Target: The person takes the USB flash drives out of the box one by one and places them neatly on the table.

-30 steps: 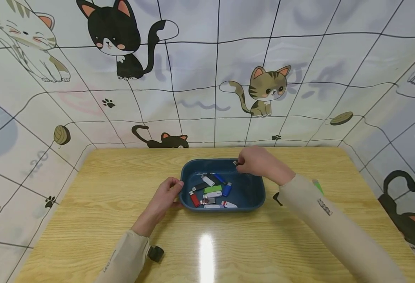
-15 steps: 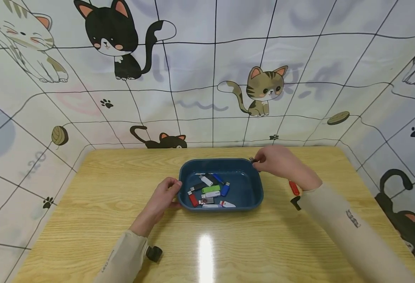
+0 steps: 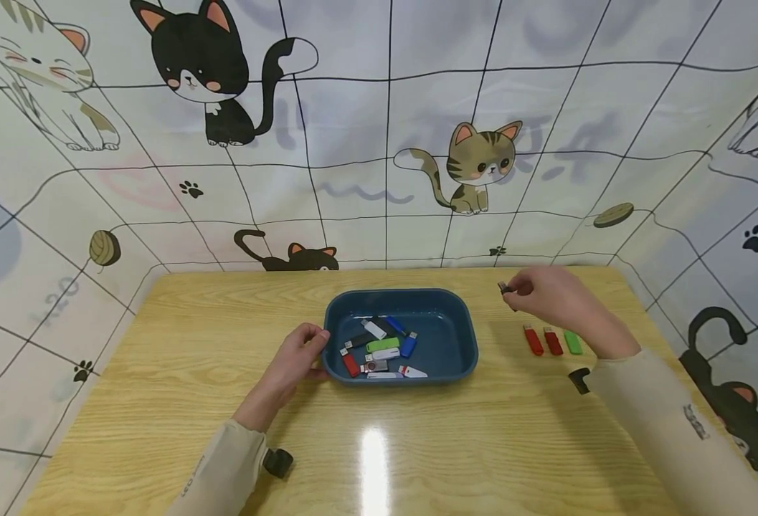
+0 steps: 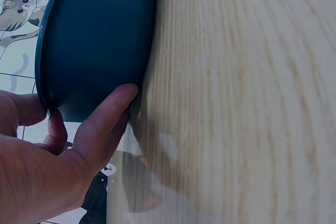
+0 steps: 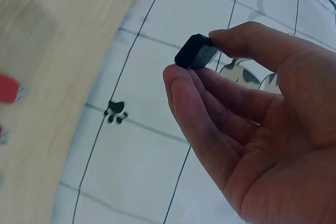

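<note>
My right hand (image 3: pixel 551 295) is raised over the table to the right of a dark blue plastic basin (image 3: pixel 443 376). Between its thumb and fingertips it pinches a black USB flash drive (image 5: pixel 196 52), whose metal plug shows in the head view. At the basin's left end, my left hand (image 3: pixel 297 356) grips the rim with the thumb, fingers against the outer wall (image 4: pixel 100 40). Several flash drives lie jumbled in the basin, among them a green one (image 3: pixel 382 345), a red one (image 3: pixel 350 364) and a blue one (image 3: pixel 408 345).
On the wooden table (image 3: pixel 178 344), two red flash drives, the left one (image 3: pixel 533 340) and the right one (image 3: pixel 553 341), and a green one (image 3: pixel 572 342) lie in a row below my right hand. A cat-patterned cloth (image 3: pixel 353 143) encloses the table's back and sides.
My right hand has carried the black flash drive from above the basin's right end out over the table. The row of drives has come into sight. The left hand stays at the rim.
</note>
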Demonstrator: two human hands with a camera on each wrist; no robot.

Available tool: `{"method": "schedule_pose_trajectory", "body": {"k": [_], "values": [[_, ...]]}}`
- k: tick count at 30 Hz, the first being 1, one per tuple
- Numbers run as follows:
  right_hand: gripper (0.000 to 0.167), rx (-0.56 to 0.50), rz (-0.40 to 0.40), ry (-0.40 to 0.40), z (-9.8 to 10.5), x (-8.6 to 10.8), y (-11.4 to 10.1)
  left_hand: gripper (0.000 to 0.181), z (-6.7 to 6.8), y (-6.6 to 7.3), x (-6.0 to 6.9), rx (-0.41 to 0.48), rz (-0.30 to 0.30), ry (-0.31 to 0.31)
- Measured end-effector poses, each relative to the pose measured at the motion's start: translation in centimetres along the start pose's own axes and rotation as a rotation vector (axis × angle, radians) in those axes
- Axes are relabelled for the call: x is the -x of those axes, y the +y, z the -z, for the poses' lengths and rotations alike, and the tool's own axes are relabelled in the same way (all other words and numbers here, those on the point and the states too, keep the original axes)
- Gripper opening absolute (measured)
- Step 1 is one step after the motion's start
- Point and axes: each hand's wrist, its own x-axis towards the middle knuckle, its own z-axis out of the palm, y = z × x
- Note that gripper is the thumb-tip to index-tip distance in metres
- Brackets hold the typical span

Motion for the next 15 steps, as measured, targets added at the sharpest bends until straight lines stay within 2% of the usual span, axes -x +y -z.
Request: {"method": "schedule_pose_trajectory", "body": {"k": [8,15], "values": [[0.046,-0.026,-0.073,0.017,-0.4,1.3,2.5,0.027,0.1,0.0,0.1,0.003,0.003,-0.002],[0.049,-0.023,-0.118,0.067,-1.3,2.3,6.0,0.027,0.0,0.0,0.2,0.009,-0.013,-0.005]]}}
